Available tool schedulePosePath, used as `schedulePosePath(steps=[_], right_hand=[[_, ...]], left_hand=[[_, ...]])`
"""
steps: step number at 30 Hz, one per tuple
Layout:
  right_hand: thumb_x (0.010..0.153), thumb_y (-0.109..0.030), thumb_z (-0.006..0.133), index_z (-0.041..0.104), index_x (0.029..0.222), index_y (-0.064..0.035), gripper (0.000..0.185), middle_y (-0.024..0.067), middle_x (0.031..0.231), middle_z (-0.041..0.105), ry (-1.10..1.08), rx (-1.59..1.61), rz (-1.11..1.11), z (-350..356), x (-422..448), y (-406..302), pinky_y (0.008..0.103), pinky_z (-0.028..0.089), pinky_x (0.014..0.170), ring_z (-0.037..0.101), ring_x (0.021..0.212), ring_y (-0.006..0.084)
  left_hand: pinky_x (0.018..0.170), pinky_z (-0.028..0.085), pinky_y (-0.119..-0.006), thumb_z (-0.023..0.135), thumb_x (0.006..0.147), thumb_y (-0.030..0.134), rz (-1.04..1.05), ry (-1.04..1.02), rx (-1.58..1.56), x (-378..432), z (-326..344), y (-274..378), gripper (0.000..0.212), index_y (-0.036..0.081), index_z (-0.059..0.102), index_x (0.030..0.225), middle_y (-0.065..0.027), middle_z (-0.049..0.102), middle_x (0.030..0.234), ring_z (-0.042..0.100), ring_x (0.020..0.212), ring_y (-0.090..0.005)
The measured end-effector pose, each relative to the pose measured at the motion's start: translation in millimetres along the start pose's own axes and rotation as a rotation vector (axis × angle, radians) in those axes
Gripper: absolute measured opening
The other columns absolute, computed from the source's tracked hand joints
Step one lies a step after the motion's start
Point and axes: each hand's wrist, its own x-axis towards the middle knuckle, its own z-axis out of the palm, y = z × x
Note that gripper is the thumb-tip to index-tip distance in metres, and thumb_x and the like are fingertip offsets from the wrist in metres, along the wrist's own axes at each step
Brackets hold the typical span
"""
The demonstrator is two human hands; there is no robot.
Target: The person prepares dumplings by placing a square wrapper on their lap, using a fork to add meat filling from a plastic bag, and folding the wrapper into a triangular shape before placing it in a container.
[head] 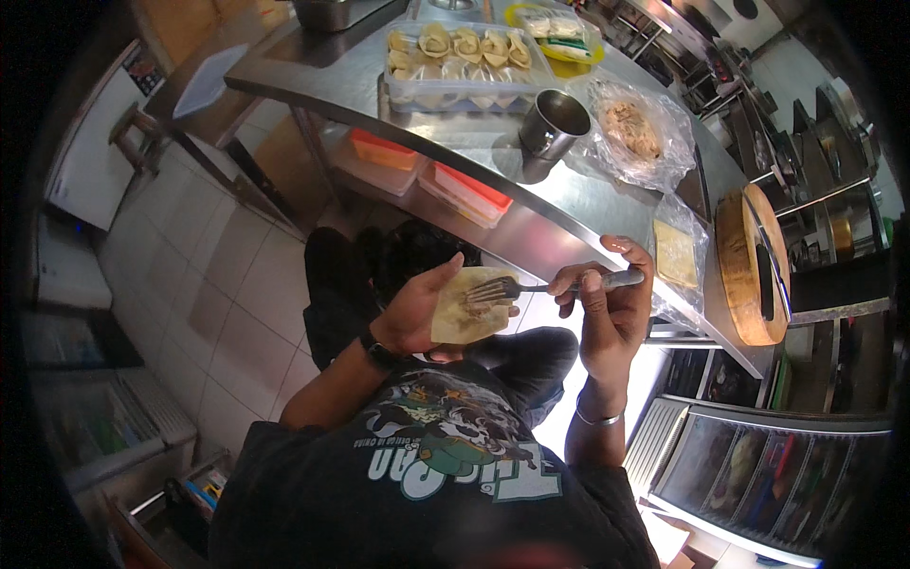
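Observation:
On the palm of my left hand (412, 316) lies a square dumpling wrapper (458, 327), with a little brownish filling smeared near its middle. My right hand (608, 313) grips the handle of a metal fork (498, 288), whose tines are over the wrapper at the smear. A plastic bag (675, 160) on the steel table holds a lump of minced filling (630, 131). By the table's right edge, a stack of square wrappers (674, 252) sits in clear plastic. Folded dumplings (468, 46) fill part of a clear plastic container (462, 92) at the back.
A steel mug (554, 128) stands on the steel table (320, 78), near its front edge. A knife (771, 256) rests on a round wooden chopping board (739, 284) at right. Red-lidded containers (469, 192) occupy the lower shelf. Behind are a yellow plate (593, 55) and wrapped packs (561, 35).

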Motion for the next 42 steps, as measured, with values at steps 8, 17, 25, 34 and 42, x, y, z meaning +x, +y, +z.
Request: schedulePosePath(steps=[8,17,25,34,42], right_hand=[[0.101,-0.019,0.058,0.038,0.132,-0.0063,0.040,0.0148,0.080,0.066,-0.091,0.001,-0.034,-8.2,-1.6,23.3,0.0266,0.047,0.060,0.062,0.070,0.0171],[0.102,-0.019,0.056,0.035,0.136,-0.0061,0.042,0.0157,0.080,0.066,-0.098,-0.019,-0.224,-30.1,1.8,11.4,0.0260,0.046,0.057,0.060,0.066,0.0180],[0.099,-0.011,0.060,0.063,0.122,-0.0047,0.024,0.0149,0.101,0.072,0.370,-0.536,-0.420,-56.5,57.8,15.3,0.0317,0.054,0.077,0.068,0.085,0.0195],[0.078,0.010,0.055,0.068,0.118,-0.0005,0.043,0.0229,0.121,0.066,0.107,-1.087,-0.365,-82.5,143.5,91.2,0.0436,0.049,0.101,0.062,0.115,0.0387],[0.080,0.007,0.059,0.057,0.132,-0.0014,0.053,0.0226,0.125,0.062,0.159,-1.064,-0.424,-67.2,125.0,85.8,0.0454,0.047,0.100,0.057,0.115,0.0420]], left_hand=[[0.101,0.051,-0.044,0.031,0.104,0.055,-0.057,-0.071,-0.042,-5.0,-1.3,-0.9,0.073,-0.006,0.042,0.141,-0.0279,0.053,0.138,0.057,0.125,-0.0385],[0.085,0.059,-0.042,0.032,0.103,0.058,-0.149,-0.100,-0.085,-8.2,-6.1,4.9,0.075,-0.005,0.040,0.143,-0.0284,0.053,0.135,0.062,0.117,-0.0400],[0.115,0.035,-0.049,0.033,0.104,0.053,0.169,0.048,-0.080,-11.6,0.9,-3.0,0.072,-0.003,0.035,0.148,-0.0267,0.045,0.146,0.046,0.136,-0.0377],[0.117,0.033,-0.050,0.035,0.104,0.053,0.381,0.007,-0.070,-9.6,11.8,-6.0,0.073,-0.005,0.032,0.149,-0.0223,0.039,0.152,0.034,0.144,-0.0381],[0.116,0.035,-0.051,0.036,0.103,0.055,0.417,0.031,0.004,-16.9,13.8,0.8,0.074,-0.004,0.034,0.149,-0.0217,0.041,0.151,0.036,0.143,-0.0373]])
